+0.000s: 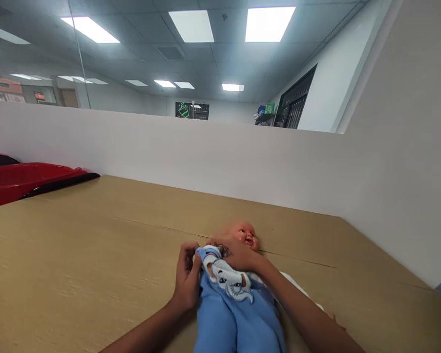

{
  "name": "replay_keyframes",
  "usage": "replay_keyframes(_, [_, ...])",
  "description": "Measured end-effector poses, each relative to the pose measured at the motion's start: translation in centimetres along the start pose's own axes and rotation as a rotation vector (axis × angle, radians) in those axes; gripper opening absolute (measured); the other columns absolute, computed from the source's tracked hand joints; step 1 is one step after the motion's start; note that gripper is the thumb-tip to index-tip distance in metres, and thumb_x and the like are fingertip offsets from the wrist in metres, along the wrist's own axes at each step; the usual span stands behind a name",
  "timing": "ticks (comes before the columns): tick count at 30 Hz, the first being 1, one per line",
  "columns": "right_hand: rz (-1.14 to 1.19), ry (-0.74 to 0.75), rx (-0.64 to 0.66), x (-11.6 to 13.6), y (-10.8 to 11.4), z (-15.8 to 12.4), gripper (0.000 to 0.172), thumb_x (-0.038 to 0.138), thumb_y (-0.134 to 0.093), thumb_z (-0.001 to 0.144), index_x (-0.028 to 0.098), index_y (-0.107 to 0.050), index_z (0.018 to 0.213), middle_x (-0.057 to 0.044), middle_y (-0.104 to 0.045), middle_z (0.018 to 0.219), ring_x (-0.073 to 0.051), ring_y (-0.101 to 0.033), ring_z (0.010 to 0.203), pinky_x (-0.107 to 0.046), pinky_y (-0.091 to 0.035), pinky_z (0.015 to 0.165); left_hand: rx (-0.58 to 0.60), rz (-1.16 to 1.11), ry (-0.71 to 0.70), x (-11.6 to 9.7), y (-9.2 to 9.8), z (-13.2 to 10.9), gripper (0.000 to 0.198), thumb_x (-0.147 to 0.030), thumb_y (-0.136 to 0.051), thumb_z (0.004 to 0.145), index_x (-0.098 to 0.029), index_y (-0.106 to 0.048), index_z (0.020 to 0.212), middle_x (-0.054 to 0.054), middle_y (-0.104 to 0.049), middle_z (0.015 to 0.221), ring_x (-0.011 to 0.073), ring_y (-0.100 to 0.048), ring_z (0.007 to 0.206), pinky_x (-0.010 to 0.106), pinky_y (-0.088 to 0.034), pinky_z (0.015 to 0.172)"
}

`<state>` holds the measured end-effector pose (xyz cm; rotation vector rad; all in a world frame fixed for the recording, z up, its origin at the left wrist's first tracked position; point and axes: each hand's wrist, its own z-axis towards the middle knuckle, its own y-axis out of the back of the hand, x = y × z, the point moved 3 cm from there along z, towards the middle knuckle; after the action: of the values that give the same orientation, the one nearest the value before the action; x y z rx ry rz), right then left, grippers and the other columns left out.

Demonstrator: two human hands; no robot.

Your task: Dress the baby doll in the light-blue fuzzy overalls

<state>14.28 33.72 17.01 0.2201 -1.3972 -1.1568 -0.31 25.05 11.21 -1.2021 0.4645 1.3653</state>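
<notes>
A baby doll [247, 234] lies on its back on the tabletop, its head away from me and turned to the right. It is dressed in blue overalls [224, 318] with a white elephant patch on the bib. My left hand [188, 278] pinches the overalls' shoulder strap at the bib's upper left corner. Across the doll's upper chest reaches my right hand [237, 252], its fingers bent over the same strap and bib top, just below the doll's face. The fingertips of my right hand are partly hidden. White cloth shows beside my right forearm.
The tan wooden tabletop [95, 255] has seams running across it. A white low wall [206, 157] borders its far side, with a window opening above. A red plastic tub-like thing [33, 176] with black edging stands at the far left.
</notes>
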Motion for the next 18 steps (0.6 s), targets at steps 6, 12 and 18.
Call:
replay_keyframes(6, [-0.012,0.048,-0.024,-0.2,-0.9,0.4,0.017,0.015,-0.064,0.075,0.02,-0.07,0.09,-0.004,-0.073,0.092,-0.021,-0.062,0.088,-0.032,-0.049,0.085,0.146,0.059,0.064,-1.0,-0.1,3.1,0.042,-0.059,-0.082,0.08,-0.022,-0.063,0.086,-0.003,-0.059,0.076,0.016,-0.053,0.073,0.025,-0.044,0.069])
replay_keyframes(12, [-0.012,0.035,-0.041,-1.9,-1.6,0.9,0.017,0.018,-0.063,0.071,0.019,-0.068,0.087,0.0,-0.073,0.086,-0.018,-0.06,0.08,-0.029,-0.048,0.078,0.307,0.194,0.103,-0.7,0.4,4.4,0.047,-0.063,-0.081,0.08,-0.019,-0.063,0.077,-0.002,-0.057,0.073,0.0146,-0.05,0.07,0.024,-0.041,0.065])
replay_keyframes(18, [-0.117,-0.071,-0.068,-3.2,-1.9,1.2,0.012,0.021,-0.068,0.074,0.019,-0.067,0.085,-0.002,-0.074,0.084,-0.017,-0.058,0.074,-0.027,-0.037,0.065,0.299,0.135,0.112,-0.4,1.0,4.4,0.049,-0.062,-0.083,0.076,-0.021,-0.057,0.076,-0.004,-0.053,0.073,0.0129,-0.047,0.068,0.023,-0.041,0.065])
